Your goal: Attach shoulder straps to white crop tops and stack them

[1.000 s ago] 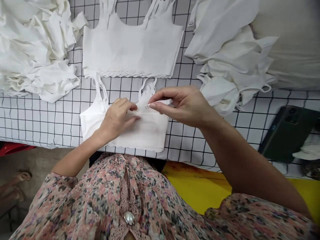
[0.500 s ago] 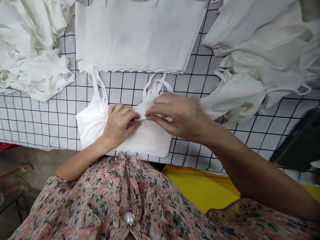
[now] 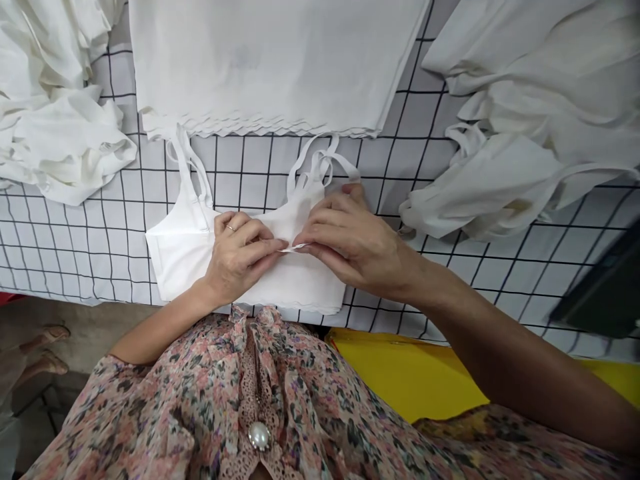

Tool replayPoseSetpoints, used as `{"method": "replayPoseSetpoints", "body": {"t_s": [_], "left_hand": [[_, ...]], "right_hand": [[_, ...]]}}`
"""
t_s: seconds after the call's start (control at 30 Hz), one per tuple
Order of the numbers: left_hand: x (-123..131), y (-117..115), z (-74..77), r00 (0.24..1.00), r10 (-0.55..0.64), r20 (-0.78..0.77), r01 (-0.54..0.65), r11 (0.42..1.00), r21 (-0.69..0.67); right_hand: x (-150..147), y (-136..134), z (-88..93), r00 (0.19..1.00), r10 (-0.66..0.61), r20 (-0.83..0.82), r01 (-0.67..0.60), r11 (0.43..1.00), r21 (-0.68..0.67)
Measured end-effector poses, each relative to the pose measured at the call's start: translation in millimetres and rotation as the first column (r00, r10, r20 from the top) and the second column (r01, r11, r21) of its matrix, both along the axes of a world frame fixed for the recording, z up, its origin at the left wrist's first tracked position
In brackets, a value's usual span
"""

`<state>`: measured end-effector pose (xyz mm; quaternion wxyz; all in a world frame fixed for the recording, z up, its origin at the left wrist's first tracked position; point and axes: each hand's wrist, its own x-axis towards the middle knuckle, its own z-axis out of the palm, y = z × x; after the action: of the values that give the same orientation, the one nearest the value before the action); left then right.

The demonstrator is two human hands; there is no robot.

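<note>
A white camisole top (image 3: 175, 260) with thin straps lies flat at the near edge of the table, its straps pointing away from me. My left hand (image 3: 245, 250), a ring on one finger, pinches the fabric edge near the top's middle. Close beside it, my right hand (image 3: 345, 240) grips the same edge between thumb and fingers. A short stretch of the edge is drawn up between the two pinches. Loops of strap rise beyond my right hand, which covers part of the top's right side.
Beyond the top lies a neat stack of white garments (image 3: 270, 67). Loose white garments (image 3: 65, 140) are heaped at the left, and another white heap (image 3: 520, 147) at the right. A dark flat object (image 3: 605, 287) rests on the grid-patterned cloth (image 3: 65, 247). Something yellow (image 3: 410, 380) stands below the table edge.
Both hands keep their pinch on the camisole edge and have shifted slightly toward me. More of the edge now shows between the fingertips. The view has moved a little.
</note>
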<state>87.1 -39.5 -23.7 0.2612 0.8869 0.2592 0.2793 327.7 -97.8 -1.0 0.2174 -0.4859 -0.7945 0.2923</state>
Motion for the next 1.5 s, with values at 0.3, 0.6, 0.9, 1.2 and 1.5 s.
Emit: {"method": "replayPoseSetpoints", "body": {"t_s": [0.3, 0.6, 0.9, 1.2, 1.5], "left_hand": [[1, 1, 6.0, 1.000, -0.006, 0.009, 0.007, 0.995, -0.103], [4, 0, 4.7, 0.999, -0.002, -0.044, -0.002, 0.994, -0.107], [-5, 3, 5.3, 0.995, -0.051, -0.082, 0.037, 0.986, -0.165], [-8, -1, 3.1, 0.993, -0.075, -0.095, 0.069, 0.996, -0.056], [-10, -1, 2.3, 0.991, -0.077, -0.110, 0.075, 0.997, -0.024]], "right_hand": [[-5, 8, 18.2, 0.959, 0.063, 0.278, -0.080, 0.996, 0.048], [-9, 14, 15.2, 0.975, 0.088, 0.205, -0.083, 0.996, -0.036], [-6, 17, 15.5, 0.999, -0.025, -0.043, 0.020, 0.992, -0.121], [-4, 16, 15.9, 0.972, 0.199, 0.127, -0.185, 0.976, -0.115], [-7, 18, 18.0, 0.969, 0.166, 0.182, -0.153, 0.985, -0.085]]}}
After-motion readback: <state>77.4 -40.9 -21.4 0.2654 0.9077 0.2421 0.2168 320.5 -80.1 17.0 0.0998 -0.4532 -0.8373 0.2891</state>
